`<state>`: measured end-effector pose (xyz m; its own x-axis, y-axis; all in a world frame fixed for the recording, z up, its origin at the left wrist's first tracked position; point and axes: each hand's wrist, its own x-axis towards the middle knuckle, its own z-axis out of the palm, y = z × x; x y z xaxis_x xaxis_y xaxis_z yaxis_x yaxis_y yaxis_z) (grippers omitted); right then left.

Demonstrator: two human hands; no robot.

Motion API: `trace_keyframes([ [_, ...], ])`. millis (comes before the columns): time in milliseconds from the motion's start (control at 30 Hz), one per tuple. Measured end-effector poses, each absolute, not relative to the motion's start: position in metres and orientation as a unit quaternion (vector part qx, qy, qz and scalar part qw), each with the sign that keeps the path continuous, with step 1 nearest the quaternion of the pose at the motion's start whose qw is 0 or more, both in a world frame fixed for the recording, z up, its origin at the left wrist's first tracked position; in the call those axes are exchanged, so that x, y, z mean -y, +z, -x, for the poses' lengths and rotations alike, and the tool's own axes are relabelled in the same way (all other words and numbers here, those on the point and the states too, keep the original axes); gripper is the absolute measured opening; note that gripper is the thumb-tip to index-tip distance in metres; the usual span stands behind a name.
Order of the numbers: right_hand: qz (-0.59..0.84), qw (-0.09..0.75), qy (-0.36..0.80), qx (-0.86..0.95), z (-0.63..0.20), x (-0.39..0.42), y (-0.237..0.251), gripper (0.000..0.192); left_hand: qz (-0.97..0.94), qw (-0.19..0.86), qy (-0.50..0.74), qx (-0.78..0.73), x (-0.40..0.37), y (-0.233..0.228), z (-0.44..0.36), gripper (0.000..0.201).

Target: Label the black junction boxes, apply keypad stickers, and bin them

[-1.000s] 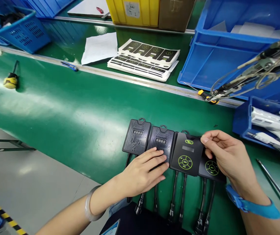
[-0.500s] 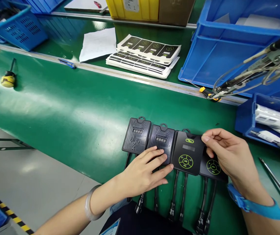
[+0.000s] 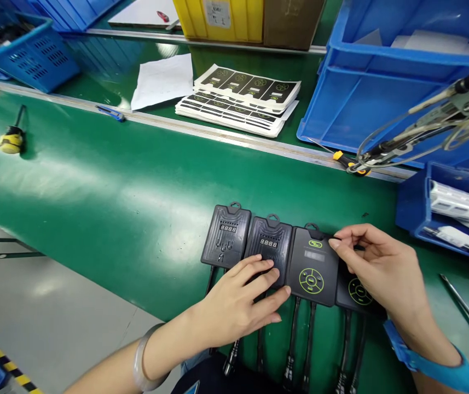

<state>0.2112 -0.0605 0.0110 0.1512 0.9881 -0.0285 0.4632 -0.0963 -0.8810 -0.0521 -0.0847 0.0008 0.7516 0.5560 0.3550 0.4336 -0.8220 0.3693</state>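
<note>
Several black controller units lie in a row on the green belt (image 3: pixel 115 180), cables trailing toward me. The two left units (image 3: pixel 226 241) show bare fronts with digit displays. The third unit (image 3: pixel 314 265) carries a black face label with green ring buttons. My right hand (image 3: pixel 376 271) pinches that label's upper right corner and partly covers a fourth labelled unit (image 3: pixel 357 290). My left hand (image 3: pixel 240 298) rests flat on the second unit (image 3: pixel 269 246), thumb against the third unit's lower left edge.
A stack of label sheets (image 3: pixel 242 98) and white paper (image 3: pixel 162 82) lie beyond the belt rail. Blue bins (image 3: pixel 365 98) stand at the right, one holding white parts (image 3: pixel 456 205). A hanging tool (image 3: pixel 423 126) juts in at the right. A yellow-handled screwdriver (image 3: pixel 10 139) lies far left.
The label on the third unit has been lowered flatter onto its face. My right fingers have shifted slightly left along its top edge. My left hand has stayed put.
</note>
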Motion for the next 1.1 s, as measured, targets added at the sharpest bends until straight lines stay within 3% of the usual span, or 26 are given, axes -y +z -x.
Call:
trace_keyframes([
  [1100,0.662,0.356,0.306,0.584,-0.2122,0.0612,0.0053,0.020,-0.919,0.136,0.249,-0.276,0.0872,-0.0023,0.0506,0.032],
])
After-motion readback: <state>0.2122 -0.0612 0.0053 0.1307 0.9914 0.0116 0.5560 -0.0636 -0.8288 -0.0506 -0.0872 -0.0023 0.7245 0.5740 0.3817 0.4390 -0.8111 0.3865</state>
